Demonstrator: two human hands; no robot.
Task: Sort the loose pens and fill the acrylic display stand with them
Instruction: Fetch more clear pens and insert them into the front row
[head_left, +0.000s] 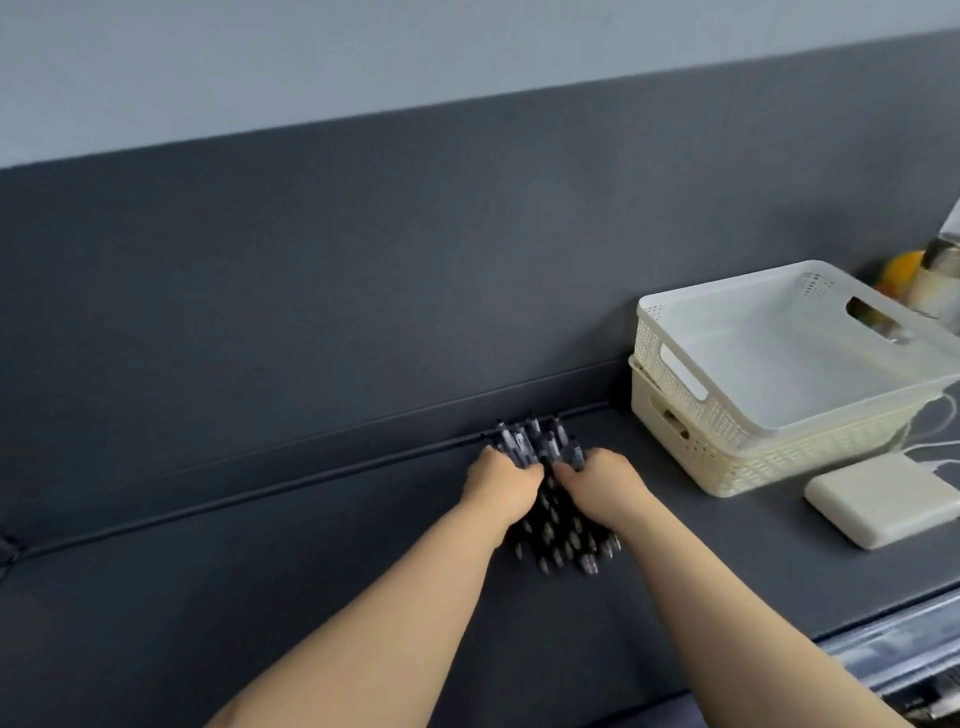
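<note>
A dark grey padded surface (260, 545) filled most of the view. On its right side two white lattice baskets (779, 395) sat stacked one in the other, with a white power bank (883, 506) just in front of them. Both forearms reached to the middle, where the left hand (501, 486) and right hand (605, 480) curled their fingers round a thick bundle of dark pens (558, 525) from either side, squeezing it together on the surface. No acrylic display stand could be clearly made out, so the job looked barely begun: pens gathered, none yet slotted.
</note>
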